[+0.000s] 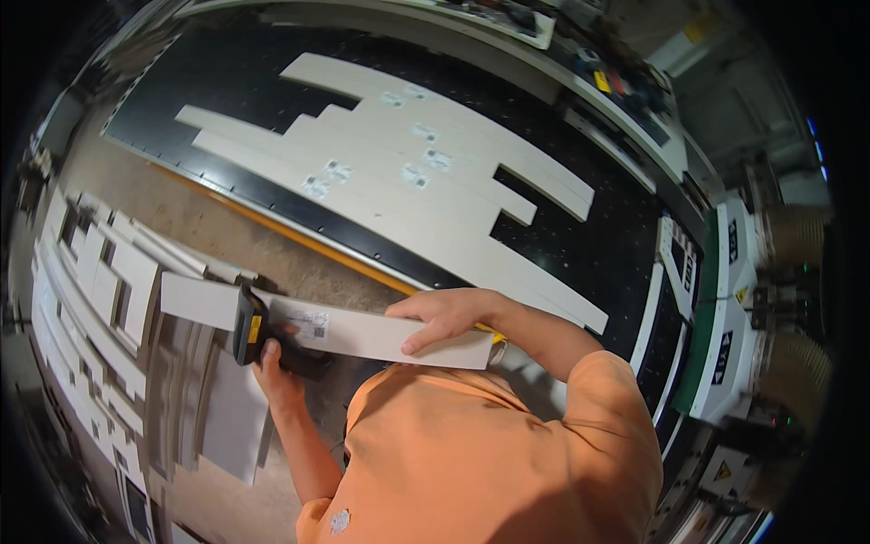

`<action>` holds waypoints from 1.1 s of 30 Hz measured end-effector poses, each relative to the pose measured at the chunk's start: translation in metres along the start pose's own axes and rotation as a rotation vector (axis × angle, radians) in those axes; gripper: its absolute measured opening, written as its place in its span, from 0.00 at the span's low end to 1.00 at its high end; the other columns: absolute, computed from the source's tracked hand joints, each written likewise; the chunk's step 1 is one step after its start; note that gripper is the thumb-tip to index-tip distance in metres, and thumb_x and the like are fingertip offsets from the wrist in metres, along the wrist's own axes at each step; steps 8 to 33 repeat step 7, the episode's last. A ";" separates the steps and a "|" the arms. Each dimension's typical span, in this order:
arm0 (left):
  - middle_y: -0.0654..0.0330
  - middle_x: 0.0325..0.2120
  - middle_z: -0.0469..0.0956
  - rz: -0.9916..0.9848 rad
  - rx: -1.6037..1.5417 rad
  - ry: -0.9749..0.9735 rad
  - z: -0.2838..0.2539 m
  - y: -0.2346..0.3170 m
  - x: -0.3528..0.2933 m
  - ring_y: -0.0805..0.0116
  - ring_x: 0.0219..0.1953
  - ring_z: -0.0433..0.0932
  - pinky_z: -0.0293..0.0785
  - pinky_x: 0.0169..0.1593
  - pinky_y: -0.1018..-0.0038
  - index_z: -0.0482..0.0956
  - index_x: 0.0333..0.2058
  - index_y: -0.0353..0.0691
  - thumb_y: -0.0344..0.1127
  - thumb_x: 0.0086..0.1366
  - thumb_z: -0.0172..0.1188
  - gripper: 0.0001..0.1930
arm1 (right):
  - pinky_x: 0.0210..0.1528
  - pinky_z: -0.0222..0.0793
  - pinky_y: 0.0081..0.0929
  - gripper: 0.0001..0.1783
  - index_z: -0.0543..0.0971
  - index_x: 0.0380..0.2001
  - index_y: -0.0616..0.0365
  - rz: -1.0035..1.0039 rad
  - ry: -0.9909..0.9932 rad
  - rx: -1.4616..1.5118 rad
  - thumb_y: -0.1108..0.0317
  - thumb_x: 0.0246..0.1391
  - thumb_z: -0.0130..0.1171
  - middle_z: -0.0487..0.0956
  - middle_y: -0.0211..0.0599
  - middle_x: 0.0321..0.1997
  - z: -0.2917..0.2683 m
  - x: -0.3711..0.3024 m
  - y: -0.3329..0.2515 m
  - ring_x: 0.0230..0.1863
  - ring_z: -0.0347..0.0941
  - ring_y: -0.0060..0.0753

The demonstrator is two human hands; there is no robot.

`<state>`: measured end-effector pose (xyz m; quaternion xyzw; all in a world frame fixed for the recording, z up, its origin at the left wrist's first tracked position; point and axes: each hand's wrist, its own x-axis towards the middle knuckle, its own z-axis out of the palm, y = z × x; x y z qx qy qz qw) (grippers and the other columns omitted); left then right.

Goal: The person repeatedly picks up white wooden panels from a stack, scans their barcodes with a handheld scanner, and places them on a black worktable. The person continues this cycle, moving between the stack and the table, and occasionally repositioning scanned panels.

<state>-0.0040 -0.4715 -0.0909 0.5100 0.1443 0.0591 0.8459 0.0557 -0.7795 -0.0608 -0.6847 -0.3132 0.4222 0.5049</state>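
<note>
My left hand (pixel 275 364) is closed around the handle of a black barcode scanner (pixel 245 328) with a yellow label. The scanner's head is over a long white board (pixel 372 334) that lies crosswise in front of my body. A printed label (pixel 313 325) is stuck on the board, just right of the scanner. With the thumb on its upper face, my right hand (pixel 435 319) grips the board near its right end; the fingers reach over the far edge and are partly hidden.
Beyond a yellow-edged rail stands a black machine table (pixel 154 95) bearing several white boards (pixel 362 136), some labelled. Stacks of white panels (pixel 91 299) stand at the left. White and green machine parts (pixel 720 317) are at the right. Tools lie on a far ledge (pixel 621 100).
</note>
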 end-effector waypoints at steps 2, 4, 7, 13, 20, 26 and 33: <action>0.56 0.37 0.81 0.070 -0.001 -0.087 0.011 -0.018 0.021 0.65 0.40 0.79 0.80 0.44 0.67 0.72 0.53 0.34 0.40 0.60 0.64 0.25 | 0.43 0.72 0.32 0.22 0.76 0.44 0.64 0.185 -0.013 -0.054 0.54 0.59 0.63 0.82 0.40 0.38 -0.006 -0.015 0.006 0.39 0.77 0.32; 0.57 0.35 0.80 0.066 0.089 -0.143 0.027 -0.039 0.040 0.65 0.42 0.77 0.75 0.51 0.65 0.71 0.56 0.36 0.41 0.61 0.63 0.26 | 0.49 0.75 0.32 0.21 0.77 0.49 0.64 0.131 0.187 -0.001 0.58 0.62 0.60 0.86 0.43 0.41 -0.015 -0.038 0.014 0.44 0.81 0.36; 0.56 0.36 0.79 0.111 0.210 -0.261 0.061 -0.068 0.064 0.65 0.43 0.76 0.73 0.52 0.65 0.69 0.59 0.38 0.44 0.63 0.62 0.29 | 0.50 0.75 0.32 0.21 0.78 0.51 0.60 0.280 0.587 -0.159 0.58 0.60 0.62 0.86 0.47 0.43 -0.060 -0.090 0.037 0.47 0.82 0.40; 0.56 0.36 0.79 0.111 0.210 -0.261 0.061 -0.068 0.064 0.65 0.43 0.76 0.73 0.52 0.65 0.69 0.59 0.38 0.44 0.63 0.62 0.29 | 0.50 0.75 0.32 0.21 0.78 0.51 0.60 0.280 0.587 -0.159 0.58 0.60 0.62 0.86 0.47 0.43 -0.060 -0.090 0.037 0.47 0.82 0.40; 0.56 0.36 0.79 0.111 0.210 -0.261 0.061 -0.068 0.064 0.65 0.43 0.76 0.73 0.52 0.65 0.69 0.59 0.38 0.44 0.63 0.62 0.29 | 0.50 0.75 0.32 0.21 0.78 0.51 0.60 0.280 0.587 -0.159 0.58 0.60 0.62 0.86 0.47 0.43 -0.060 -0.090 0.037 0.47 0.82 0.40; 0.56 0.36 0.79 0.111 0.210 -0.261 0.061 -0.068 0.064 0.65 0.43 0.76 0.73 0.52 0.65 0.69 0.59 0.38 0.44 0.63 0.62 0.29 | 0.50 0.75 0.32 0.21 0.78 0.51 0.60 0.280 0.587 -0.159 0.58 0.60 0.62 0.86 0.47 0.43 -0.060 -0.090 0.037 0.47 0.82 0.40; 0.56 0.36 0.79 0.111 0.210 -0.261 0.061 -0.068 0.064 0.65 0.43 0.76 0.73 0.52 0.65 0.69 0.59 0.38 0.44 0.63 0.62 0.29 | 0.50 0.75 0.32 0.21 0.78 0.51 0.60 0.280 0.587 -0.159 0.58 0.60 0.62 0.86 0.47 0.43 -0.060 -0.090 0.037 0.47 0.82 0.40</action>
